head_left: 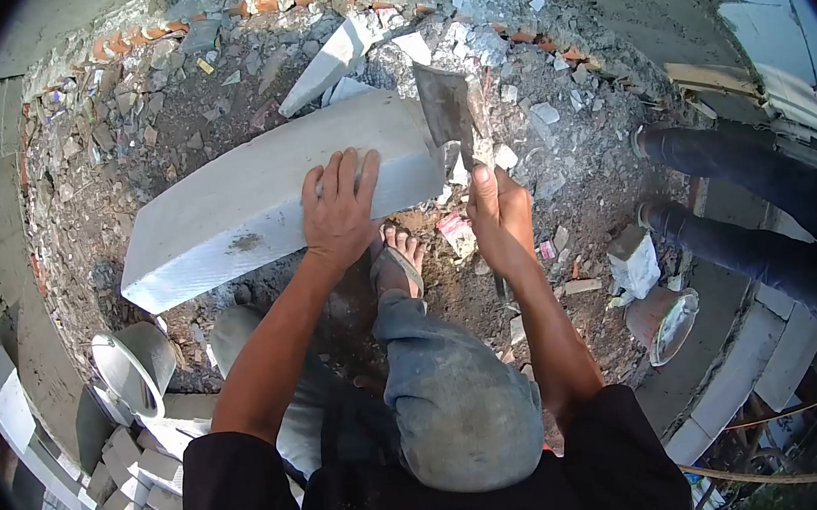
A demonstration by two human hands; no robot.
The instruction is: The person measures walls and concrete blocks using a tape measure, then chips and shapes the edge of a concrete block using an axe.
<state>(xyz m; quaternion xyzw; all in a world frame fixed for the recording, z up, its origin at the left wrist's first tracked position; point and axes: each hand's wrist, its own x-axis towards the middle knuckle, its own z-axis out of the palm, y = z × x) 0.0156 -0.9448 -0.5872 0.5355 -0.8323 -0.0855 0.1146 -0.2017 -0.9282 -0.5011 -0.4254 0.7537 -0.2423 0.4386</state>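
Note:
A long pale-grey concrete block (252,187) lies slantwise across the rubble before me, its right end nearest the tool. My left hand (338,203) rests on its near top edge, fingers stretched out over the upper face, holding nothing. In my right hand (501,215) is the handle of a chopper (445,102) with a broad, dark metal blade; my fingers are wrapped round it and the thumb lies along the handle. The blade stands at the block's right end; whether it touches I cannot tell. My sandalled foot (399,261) is just below the block.
Broken pieces (334,64) of pale block lie beyond. At left stands a white bucket (132,369); a tipped bucket (663,323) and a block chunk (633,261) are at right. Another person's dark-trousered legs (746,244) stand at right. Low block walls (745,374) edge the rubble.

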